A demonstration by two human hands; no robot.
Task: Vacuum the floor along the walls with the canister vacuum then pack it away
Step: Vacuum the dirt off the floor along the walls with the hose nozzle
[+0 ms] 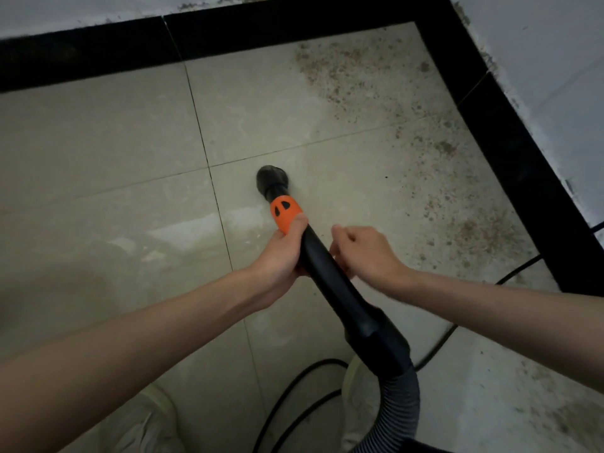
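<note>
Nearest the viewer, a ribbed grey hose [397, 407] curls up from the bottom edge and joins the black wand handle [343, 289] of a canister vacuum; the canister itself is out of view. A black power cord [294, 387] loops over the tiled floor [114, 158] beneath the hose and trails off toward the right wall.

Just ahead of that joint, two bare hands meet on the handle. The left hand [281, 256] wraps it from the left, thumb lying up onto the orange collar [285, 213], a firm grip that seems meant to steer the tip. The right hand [362, 250] sits just right of the handle with fingers curled; whether it grasps the handle or only rests beside it cannot be told.

Beyond the left grip, past the collar, a round black brush nozzle [272, 181] points down at the tile, apparently touching or nearly so, angled forward so suction meets the floor.

Farther out, ahead and right of the grips, brown gritty dirt [359, 83] spreads across the tiles into the corner, thickest along the black skirting [510, 132] under the white walls [555, 44]. The nozzle is well short of it, so the edge cleaning looks largely undone.
</note>
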